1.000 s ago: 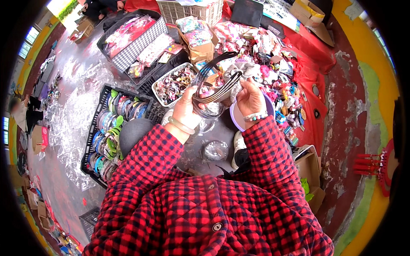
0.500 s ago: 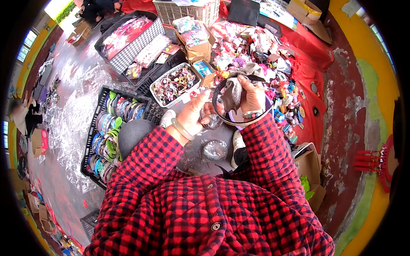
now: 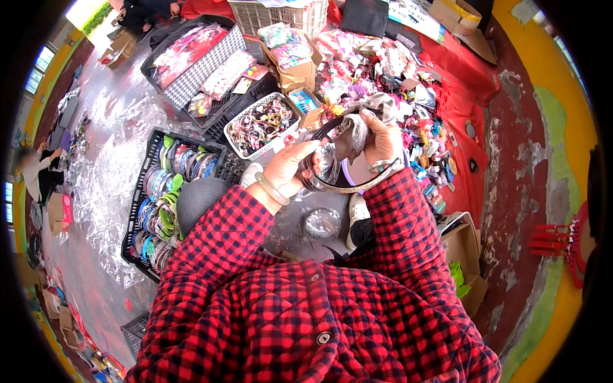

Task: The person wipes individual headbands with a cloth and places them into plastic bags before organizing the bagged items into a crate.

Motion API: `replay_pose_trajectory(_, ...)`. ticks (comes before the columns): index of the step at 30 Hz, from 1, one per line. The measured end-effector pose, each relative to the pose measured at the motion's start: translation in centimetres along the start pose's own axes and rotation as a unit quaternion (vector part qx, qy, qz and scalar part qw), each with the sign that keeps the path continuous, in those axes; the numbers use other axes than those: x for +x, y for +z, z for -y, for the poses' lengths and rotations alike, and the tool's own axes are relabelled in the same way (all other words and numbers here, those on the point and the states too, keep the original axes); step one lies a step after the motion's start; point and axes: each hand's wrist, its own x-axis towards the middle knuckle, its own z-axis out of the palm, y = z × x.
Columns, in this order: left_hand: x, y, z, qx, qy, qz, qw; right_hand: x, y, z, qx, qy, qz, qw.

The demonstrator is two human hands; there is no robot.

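The left hand (image 3: 285, 172) closes its fingers around dark hoops (image 3: 345, 189), held up over the floor (image 3: 290, 233) beside a purple basin (image 3: 357, 171); the right hand (image 3: 383, 142) pinches their upper side alongside grey cloth (image 3: 350, 142).

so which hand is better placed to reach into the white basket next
Probably the left hand: it is right beside the white basket, while the right hand is farther off, across the dark hoops.

Slim dark headbands (image 3: 345, 189), curved in open loop, lower edge shiny, held aloft between fingers (image 3: 304, 150).
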Motion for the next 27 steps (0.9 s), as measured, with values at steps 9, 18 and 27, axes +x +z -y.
replay_pose_trajectory(9, -0.1, -0.1, -0.3, 0.006, -0.002, -0.007, 1.0, 0.5, -0.4, 0.6, -0.009, -0.139, -0.038, 0.99)
replay_pose_trajectory(18, -0.3, -1.4, -3.8, 0.099, 0.262, -0.127, 0.952, 2.8, -7.0, 4.3, -0.087, -0.164, -0.061, 0.981)
replay_pose_trajectory(27, -0.8, -0.3, -2.9, 0.233, 0.284, -0.141, 0.919, -1.7, 1.0, 2.0, -0.068, 0.086, 0.092, 0.99)
